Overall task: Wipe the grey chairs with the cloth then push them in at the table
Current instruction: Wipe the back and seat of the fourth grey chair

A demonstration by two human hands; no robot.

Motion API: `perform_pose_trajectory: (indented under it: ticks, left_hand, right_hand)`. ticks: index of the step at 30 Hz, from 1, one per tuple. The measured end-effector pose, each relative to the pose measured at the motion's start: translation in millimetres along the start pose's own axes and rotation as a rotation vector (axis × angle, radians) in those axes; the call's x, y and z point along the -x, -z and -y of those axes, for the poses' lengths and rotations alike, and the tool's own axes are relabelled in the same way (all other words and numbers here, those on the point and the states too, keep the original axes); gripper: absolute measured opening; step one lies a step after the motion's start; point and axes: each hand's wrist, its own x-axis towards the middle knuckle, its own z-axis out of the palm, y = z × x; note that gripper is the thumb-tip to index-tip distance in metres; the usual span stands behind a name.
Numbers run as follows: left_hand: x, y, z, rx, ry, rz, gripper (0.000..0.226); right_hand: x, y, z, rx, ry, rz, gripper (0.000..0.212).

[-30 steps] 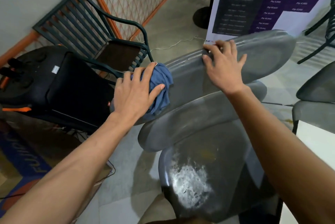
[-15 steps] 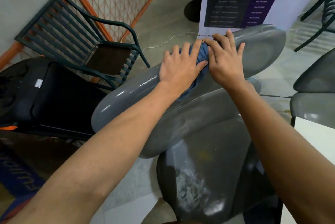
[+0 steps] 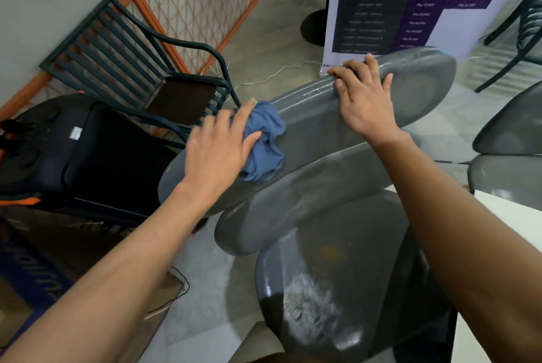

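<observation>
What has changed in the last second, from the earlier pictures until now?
The left hand slid the blue cloth along the grey chair's top backrest bar toward the right hand, then back leftward to mid-bar. Its grip on the cloth stayed. The right hand stayed holding the bar's top edge, and the whitish smear on the seat remains.

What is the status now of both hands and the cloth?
Left hand grips blue cloth on top backrest bar. Right hand holds that bar, fingers over its edge. Nothing in the way.

Glossy grey chair (image 3: 322, 133), blue cloth (image 3: 262, 142), dark green slatted chair (image 3: 117, 69), orange mesh fence (image 3: 205, 1), purple-and-white banner (image 3: 425, 1)
</observation>
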Motion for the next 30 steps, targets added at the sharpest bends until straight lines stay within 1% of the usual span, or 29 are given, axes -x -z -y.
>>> perform_pose_trajectory:
  ticks: [6, 9, 11, 14, 18, 22, 26, 28, 30]
  left_hand:
    - [86.2, 3.4, 56.1, 0.077, 0.205, 0.035, 0.060]
    - [100.3, -5.3, 66.1, 0.096, 0.238, 0.021, 0.059]
    - [93.8, -7.3, 62.7, 0.083, 0.228, 0.022, 0.063]
    - [74.7, -4.5, 52.9, 0.069, 0.207, 0.027, 0.064]
    - [33.2, 2.3, 33.3, 0.022, 0.101, -0.005, 0.059]
    - [-39.9, -2.8, -19.4, -0.022, -0.058, -0.025, 0.055]
    - [-101.3, -1.8, -86.8, 0.034, -0.100, 0.019, 0.057]
    - [-110.0, -0.1, -99.0, 0.056, -0.115, 0.021, 0.058]
    - [-110.9, 0.0, -94.1, 0.089, -0.144, 0.012, 0.060]
  right_hand:
    - [0.8, -0.5, 0.1, 0.004, 0.010, -0.015, 0.039]
    - [0.0, -2.0, 3.2, -0.002, -0.007, -0.022, 0.038]
    - [-1.2, -3.7, 4.6, -0.006, -0.015, -0.027, 0.037]
    - [-3.9, -5.2, 5.4, -0.016, -0.029, -0.022, 0.037]
    - [-6.8, -6.8, 7.5, -0.026, -0.052, -0.007, 0.036]
    - [-7.8, -4.7, 5.6, -0.054, -0.060, 0.021, 0.036]
    - [-10.9, 2.1, 2.8, -0.116, -0.061, 0.047, 0.038]
    - [-11.6, 5.8, 1.4, -0.144, -0.073, 0.066, 0.039]
    - [-12.4, 9.8, 2.3, -0.165, -0.090, 0.093, 0.041]
